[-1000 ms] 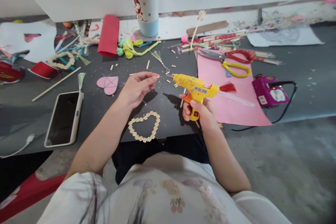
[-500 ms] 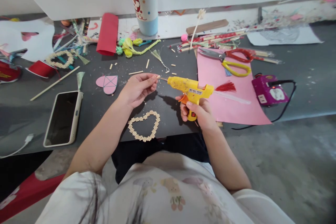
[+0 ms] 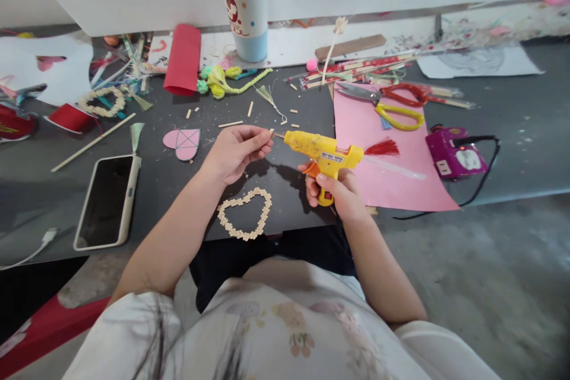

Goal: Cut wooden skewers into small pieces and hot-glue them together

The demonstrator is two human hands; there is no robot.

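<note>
My left hand (image 3: 236, 153) pinches a tiny wooden stick piece (image 3: 270, 130) between thumb and fingertips, above the dark table. My right hand (image 3: 332, 190) grips the handle of a yellow glue gun (image 3: 323, 151), whose nozzle points left and almost touches the stick piece. A red tassel (image 3: 383, 147) sticks out of the gun's back. Below my hands, near the table's front edge, lies a heart outline made of small wooden pieces (image 3: 244, 214).
A phone (image 3: 108, 199) lies at the left, with a pink paper heart (image 3: 182, 141) beside it. Pink paper (image 3: 392, 181) with scissors (image 3: 392, 104) lies to the right, next to a purple device (image 3: 454, 154). A dotted bottle (image 3: 246, 6) stands at the back. Loose stick bits are scattered about.
The glue gun has moved left until its nozzle reaches the stick piece in my left hand. My left hand has stayed nearly still.
</note>
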